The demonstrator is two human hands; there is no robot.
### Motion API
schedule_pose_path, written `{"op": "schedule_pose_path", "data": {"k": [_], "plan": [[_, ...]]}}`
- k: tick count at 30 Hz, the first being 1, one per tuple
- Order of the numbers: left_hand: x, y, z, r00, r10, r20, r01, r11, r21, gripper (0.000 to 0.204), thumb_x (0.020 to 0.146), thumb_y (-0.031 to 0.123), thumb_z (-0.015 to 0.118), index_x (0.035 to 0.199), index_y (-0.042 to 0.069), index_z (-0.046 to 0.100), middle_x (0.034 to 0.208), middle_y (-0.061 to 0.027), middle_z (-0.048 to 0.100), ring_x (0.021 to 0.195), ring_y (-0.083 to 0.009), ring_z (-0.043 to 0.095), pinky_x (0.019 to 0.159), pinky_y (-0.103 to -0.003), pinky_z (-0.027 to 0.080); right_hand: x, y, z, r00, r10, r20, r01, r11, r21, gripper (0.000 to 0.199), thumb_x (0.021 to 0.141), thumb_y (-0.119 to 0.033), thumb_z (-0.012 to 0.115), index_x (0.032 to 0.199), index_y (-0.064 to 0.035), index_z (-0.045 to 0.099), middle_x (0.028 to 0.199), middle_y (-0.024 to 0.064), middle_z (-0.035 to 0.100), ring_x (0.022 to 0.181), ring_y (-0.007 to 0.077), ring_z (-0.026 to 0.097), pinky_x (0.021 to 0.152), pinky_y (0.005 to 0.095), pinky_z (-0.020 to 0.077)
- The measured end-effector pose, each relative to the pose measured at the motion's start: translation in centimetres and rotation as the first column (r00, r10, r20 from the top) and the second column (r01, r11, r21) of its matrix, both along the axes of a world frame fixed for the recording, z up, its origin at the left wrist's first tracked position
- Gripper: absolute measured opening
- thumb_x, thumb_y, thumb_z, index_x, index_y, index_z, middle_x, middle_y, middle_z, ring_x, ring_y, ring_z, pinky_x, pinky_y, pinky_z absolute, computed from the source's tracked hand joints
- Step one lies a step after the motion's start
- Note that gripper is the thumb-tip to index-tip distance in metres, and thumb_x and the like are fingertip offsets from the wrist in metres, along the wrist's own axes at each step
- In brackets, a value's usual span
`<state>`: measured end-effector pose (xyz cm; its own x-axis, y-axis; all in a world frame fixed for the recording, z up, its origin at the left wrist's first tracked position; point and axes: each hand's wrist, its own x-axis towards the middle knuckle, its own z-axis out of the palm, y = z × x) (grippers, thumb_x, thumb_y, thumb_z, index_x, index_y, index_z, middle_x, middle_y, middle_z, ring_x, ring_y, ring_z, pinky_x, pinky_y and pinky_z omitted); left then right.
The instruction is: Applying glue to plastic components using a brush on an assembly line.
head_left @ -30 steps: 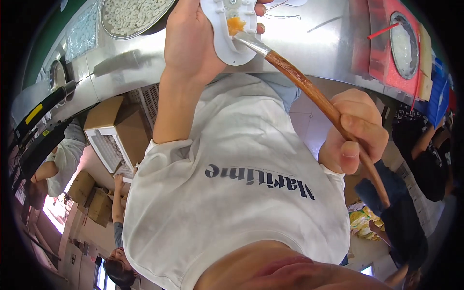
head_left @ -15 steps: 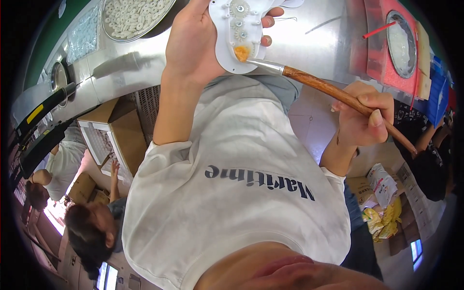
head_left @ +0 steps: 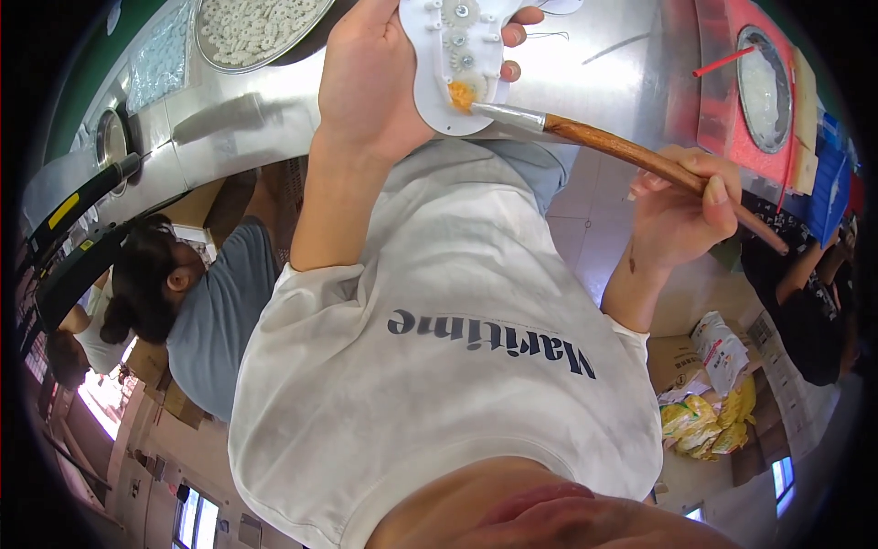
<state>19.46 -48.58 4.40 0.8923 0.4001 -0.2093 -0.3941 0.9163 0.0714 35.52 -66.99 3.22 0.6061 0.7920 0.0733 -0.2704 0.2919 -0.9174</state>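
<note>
My left hand (head_left: pixel 370 87) is closed round a white plastic gear housing (head_left: pixel 430 96), its fingertips showing at the far edge. A row of small pale gears (head_left: pixel 461 41) on metal pins runs down the housing's open face. In my right hand (head_left: pixel 686 197) is a paintbrush (head_left: pixel 622 148) with a brown wooden handle and a silver ferrule, gripped between thumb and fingers. Its orange bristles (head_left: pixel 462 95) press on the gear at the housing's near end. The far end of the housing is cut off by the picture's top edge.
A round metal tray (head_left: pixel 261 32) of white gears and a clear plastic bag (head_left: pixel 160 59) lie on the metal table (head_left: pixel 631 101). At right, an oval bowl (head_left: pixel 765 87) of whitish paste with a red stick (head_left: pixel 722 60) sits in pink foam (head_left: pixel 722 114). A person (head_left: pixel 215 311) is behind at left.
The housing has shifted slightly right with my left hand. The brush tip stays on the end gear as its handle tilts a little. At left, the person in grey has moved closer to the table.
</note>
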Motion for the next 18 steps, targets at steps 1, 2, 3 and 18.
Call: {"op": "schedule_pose_path", "data": {"k": [1, 2, 3, 18], "plan": [[0.1, -0.1, 0.1, 1.000, 0.013, 0.013, -0.013, 1.000, -0.001, 0.055, 0.098, 0.039, 0.023, 0.131, -0.002, 0.040, 0.110, -0.0249, 0.056, 0.087, -0.0278, 0.060, 0.075, -0.041, 0.050, -0.4, -0.1, -0.2, 1.000, 0.000, 0.001, 0.000, 1.000, 0.003, 0.030, 0.084, -0.028, 0.042, 0.088, 0.0005, 0.053, 0.065, 0.0148, 0.055, 0.052, 0.0227, 0.054, 0.042, 0.0330, 0.0466], [0.1, -0.1, 0.2, 0.999, 0.032, 0.010, -0.032, 0.999, 0.007, 0.055, 0.098, 0.039, 0.023, 0.131, -0.001, 0.040, 0.109, -0.0249, 0.056, 0.087, -0.0275, 0.059, 0.075, -0.041, 0.049, -0.8, -0.2, -0.3, 1.000, -0.024, 0.002, 0.024, 1.000, 0.002, 0.030, 0.085, -0.028, 0.042, 0.088, -0.0003, 0.053, 0.065, 0.0145, 0.055, 0.052, 0.0226, 0.053, 0.043, 0.0331, 0.0466], [0.2, -0.2, 0.2, 0.999, 0.041, 0.010, -0.041, 0.999, 0.011, 0.055, 0.098, 0.039, 0.024, 0.131, -0.001, 0.040, 0.109, -0.0248, 0.056, 0.087, -0.0274, 0.059, 0.075, -0.041, 0.049, -1.1, -0.2, -0.4, 0.998, -0.057, -0.020, 0.057, 0.998, 0.011, 0.030, 0.085, -0.029, 0.042, 0.088, -0.0011, 0.054, 0.065, 0.0142, 0.055, 0.051, 0.0225, 0.053, 0.043, 0.0331, 0.0467], [0.2, -1.0, 0.4, 0.996, 0.092, -0.019, -0.092, 0.996, 0.022, 0.055, 0.098, 0.038, 0.024, 0.133, -0.003, 0.037, 0.108, -0.0263, 0.056, 0.088, -0.0292, 0.060, 0.075, -0.040, 0.051, -3.0, 1.5, -1.1, 0.938, -0.305, 0.167, 0.291, 0.951, 0.104, 0.033, 0.088, -0.033, 0.040, 0.093, -0.0025, 0.052, 0.063, 0.0187, 0.057, 0.049, 0.0280, 0.055, 0.043, 0.0369, 0.0472]]}}
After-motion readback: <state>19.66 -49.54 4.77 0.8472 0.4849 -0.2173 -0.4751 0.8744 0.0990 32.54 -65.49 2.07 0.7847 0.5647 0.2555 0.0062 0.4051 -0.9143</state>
